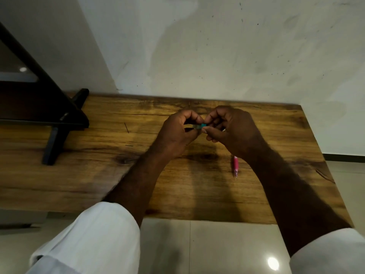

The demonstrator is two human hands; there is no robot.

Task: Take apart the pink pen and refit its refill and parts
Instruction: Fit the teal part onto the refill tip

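Note:
The pink pen (235, 166) lies on the wooden table (98, 165), tip pointing toward me, just below my right wrist, and neither hand touches it. My left hand (177, 131) and my right hand (231, 129) meet above the middle of the table. Both pinch a small teal pen-like object (199, 126) between their fingertips. Only a short teal and clear stretch of it shows between the hands; the rest is hidden by my fingers.
A dark stand (55, 123) with a slanted leg occupies the table's left side. A thin dark sliver (126, 127) lies on the wood to the left of my hands. The wall runs along the far edge, tiled floor (217, 250) in front.

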